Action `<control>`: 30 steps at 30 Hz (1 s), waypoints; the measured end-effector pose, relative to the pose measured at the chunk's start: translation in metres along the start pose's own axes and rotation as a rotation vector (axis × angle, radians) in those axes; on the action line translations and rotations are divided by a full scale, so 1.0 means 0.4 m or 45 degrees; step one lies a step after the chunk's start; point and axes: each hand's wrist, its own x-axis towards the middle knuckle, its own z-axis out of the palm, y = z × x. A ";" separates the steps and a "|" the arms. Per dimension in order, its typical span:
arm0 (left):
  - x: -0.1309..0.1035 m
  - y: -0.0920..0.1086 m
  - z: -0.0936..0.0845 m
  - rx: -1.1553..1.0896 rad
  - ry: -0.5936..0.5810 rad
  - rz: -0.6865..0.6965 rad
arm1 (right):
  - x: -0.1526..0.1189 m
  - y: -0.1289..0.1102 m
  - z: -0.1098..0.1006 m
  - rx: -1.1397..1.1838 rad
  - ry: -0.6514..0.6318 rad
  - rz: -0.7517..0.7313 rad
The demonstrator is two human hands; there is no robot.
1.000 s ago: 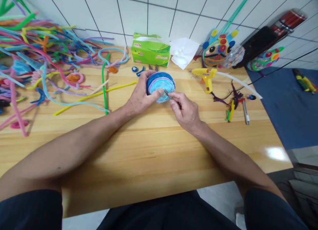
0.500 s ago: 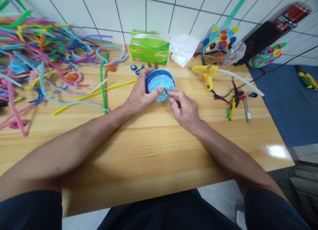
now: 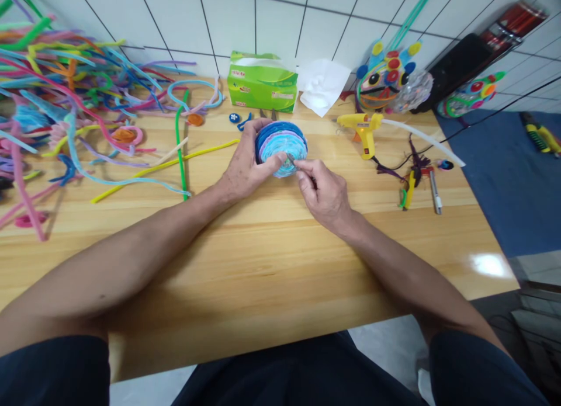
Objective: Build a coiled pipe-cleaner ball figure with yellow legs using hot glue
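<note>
A round piece of coiled pipe cleaners (image 3: 293, 138), dark blue at the rim, then lilac, with light blue in the middle, is tilted toward me above the table. My left hand (image 3: 249, 165) grips it from the left, fingers behind the rim and thumb on the light blue coils. From the right, my right hand (image 3: 326, 193) pinches a small dark pointed tool (image 3: 291, 159). The tool's tip touches the centre of the coils beside my left thumb. Its exact kind is hidden by the fingers.
Many loose pipe cleaners (image 3: 96, 96) are heaped at the left. Behind my hands stand a green tissue pack (image 3: 262, 84) and a white tissue (image 3: 322, 86). To the right lie a yellow glue gun (image 3: 367, 131), a pen (image 3: 435, 193) and a decorated mask-like craft (image 3: 383, 82).
Both hands keep the same hold on the round piece and the tool. Only a very slight shift of the whole view shows.
</note>
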 end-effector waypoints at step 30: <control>-0.001 -0.001 -0.003 -0.051 -0.001 0.003 | 0.001 -0.001 0.005 0.041 0.003 0.013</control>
